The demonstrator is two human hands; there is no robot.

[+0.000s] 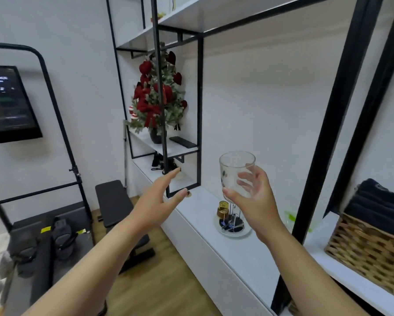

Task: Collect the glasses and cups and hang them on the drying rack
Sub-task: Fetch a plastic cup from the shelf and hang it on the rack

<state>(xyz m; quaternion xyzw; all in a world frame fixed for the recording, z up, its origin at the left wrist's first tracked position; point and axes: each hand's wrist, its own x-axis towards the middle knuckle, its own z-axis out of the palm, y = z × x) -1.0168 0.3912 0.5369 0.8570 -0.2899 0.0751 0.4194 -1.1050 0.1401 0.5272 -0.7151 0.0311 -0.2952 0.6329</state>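
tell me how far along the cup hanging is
Done: one gold cup already hangs upside down on the drying rack on the white counter. In hand: the right hand holds a clear glass upright above the rack, not yet hung. The left hand is open and empty, reaching toward the shelf. Left: turn this glass over onto a peg; any other cups are out of view.

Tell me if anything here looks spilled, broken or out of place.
Nothing stands out. The right hand holds the clear glass upright and empty; the drying rack stands level on the white counter.
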